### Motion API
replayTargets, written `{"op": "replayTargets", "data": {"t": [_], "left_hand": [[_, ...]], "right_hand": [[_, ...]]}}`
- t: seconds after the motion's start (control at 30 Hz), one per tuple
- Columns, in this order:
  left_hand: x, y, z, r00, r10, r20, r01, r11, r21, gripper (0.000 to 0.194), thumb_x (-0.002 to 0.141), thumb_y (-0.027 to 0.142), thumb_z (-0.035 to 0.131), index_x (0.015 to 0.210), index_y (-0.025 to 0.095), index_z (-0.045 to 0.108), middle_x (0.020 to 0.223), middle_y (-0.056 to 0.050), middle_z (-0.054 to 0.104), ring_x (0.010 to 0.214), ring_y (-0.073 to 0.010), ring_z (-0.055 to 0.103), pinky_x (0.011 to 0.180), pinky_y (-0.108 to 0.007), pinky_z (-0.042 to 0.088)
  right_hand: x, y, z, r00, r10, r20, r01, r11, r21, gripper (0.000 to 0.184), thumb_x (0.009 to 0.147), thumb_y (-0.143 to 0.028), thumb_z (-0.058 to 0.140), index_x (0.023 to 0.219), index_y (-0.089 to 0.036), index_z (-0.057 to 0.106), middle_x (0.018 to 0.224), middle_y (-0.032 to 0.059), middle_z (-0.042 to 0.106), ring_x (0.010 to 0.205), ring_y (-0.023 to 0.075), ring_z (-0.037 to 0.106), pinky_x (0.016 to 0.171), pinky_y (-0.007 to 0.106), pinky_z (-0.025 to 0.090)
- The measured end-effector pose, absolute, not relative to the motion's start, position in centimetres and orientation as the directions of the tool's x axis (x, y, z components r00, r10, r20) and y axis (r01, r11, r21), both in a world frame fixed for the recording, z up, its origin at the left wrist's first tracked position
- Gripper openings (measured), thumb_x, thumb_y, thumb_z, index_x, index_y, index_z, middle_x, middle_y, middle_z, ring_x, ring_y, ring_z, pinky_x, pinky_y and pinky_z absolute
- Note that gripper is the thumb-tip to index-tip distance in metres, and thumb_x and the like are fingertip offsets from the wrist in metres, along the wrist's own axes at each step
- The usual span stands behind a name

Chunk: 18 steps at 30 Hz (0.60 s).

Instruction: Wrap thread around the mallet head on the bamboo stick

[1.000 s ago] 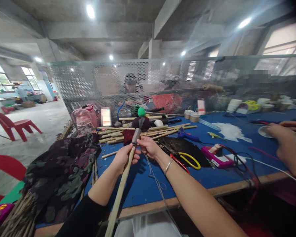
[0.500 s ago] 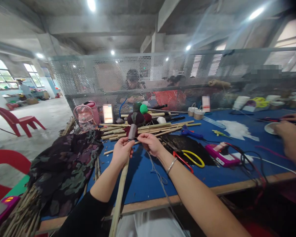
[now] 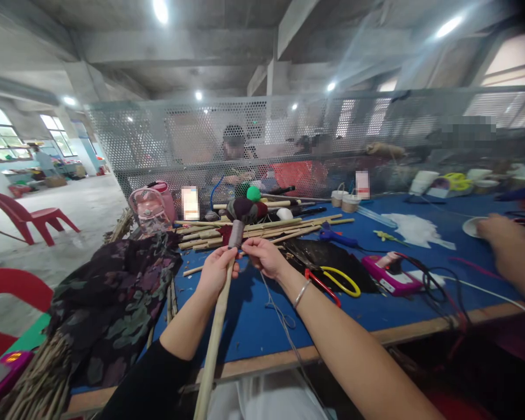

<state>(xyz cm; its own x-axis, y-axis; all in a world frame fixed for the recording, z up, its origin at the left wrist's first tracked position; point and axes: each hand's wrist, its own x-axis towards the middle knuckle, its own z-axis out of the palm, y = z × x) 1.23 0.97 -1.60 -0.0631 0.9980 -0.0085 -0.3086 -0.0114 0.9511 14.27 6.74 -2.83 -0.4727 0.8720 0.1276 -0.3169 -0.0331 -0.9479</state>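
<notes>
My left hand (image 3: 215, 273) is closed around a pale wooden stick (image 3: 213, 344), which slants from the table's front edge up toward the middle. Just above my fingers, the stick's upper end carries a grey wrapping (image 3: 235, 234). Beside it, my right hand (image 3: 265, 255) pinches a thin grey string (image 3: 284, 319) close to the base of that wrapping. The string hangs loosely below the right hand and runs over the table's front edge. Dark red material (image 3: 224, 234) shows behind the wrapping; whether it is joined to the stick I cannot tell.
Several bamboo sticks (image 3: 201, 239) lie behind my hands near yarn balls and a green ball (image 3: 253, 193). Shears (image 3: 341, 281), a blue glue gun (image 3: 339, 235) and a purple power strip (image 3: 391, 274) lie rightward. Dark patterned cloth (image 3: 126, 303) covers the left. A co-worker's hand (image 3: 505, 242) is far right.
Both hands keep their hold, with the right fingers slightly lower beside the wrapping. The co-worker's hand at the right has shifted a little. The view has moved slightly.
</notes>
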Motion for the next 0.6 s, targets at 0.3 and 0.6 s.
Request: {"op": "replayTargets", "data": {"t": [0.3,0.6], "left_hand": [[1.1,1.0,-1.8,0.151,0.952,-0.265,-0.303,0.300,0.904,0.028,0.083,0.034,0.045,0.091,0.011,0.058,0.068,-0.007,0.065,0.048,-0.0109,0.057,0.041,-0.019,0.043],[1.3,1.2,-3.6,-0.215,0.946,0.243,0.305,-0.172,0.937,0.031,0.057,0.036,0.072,0.074,0.015,0.056,0.055,0.003,0.054,0.043,-0.0073,0.046,0.040,-0.017,0.035]], "right_hand": [[15.0,7.4,-3.3,-0.703,0.709,0.055,-0.295,-0.220,-0.930,0.036,0.065,-0.036,0.070,0.089,-0.015,0.054,0.042,-0.0114,0.035,0.032,0.0014,0.013,0.030,0.016,0.008],[14.2,7.5,-3.9,-0.571,0.820,-0.037,-0.105,-0.118,-0.987,0.031,0.063,-0.039,0.070,0.068,-0.015,0.050,0.037,-0.0109,0.033,0.029,0.0024,0.019,0.028,0.018,0.010]]}}
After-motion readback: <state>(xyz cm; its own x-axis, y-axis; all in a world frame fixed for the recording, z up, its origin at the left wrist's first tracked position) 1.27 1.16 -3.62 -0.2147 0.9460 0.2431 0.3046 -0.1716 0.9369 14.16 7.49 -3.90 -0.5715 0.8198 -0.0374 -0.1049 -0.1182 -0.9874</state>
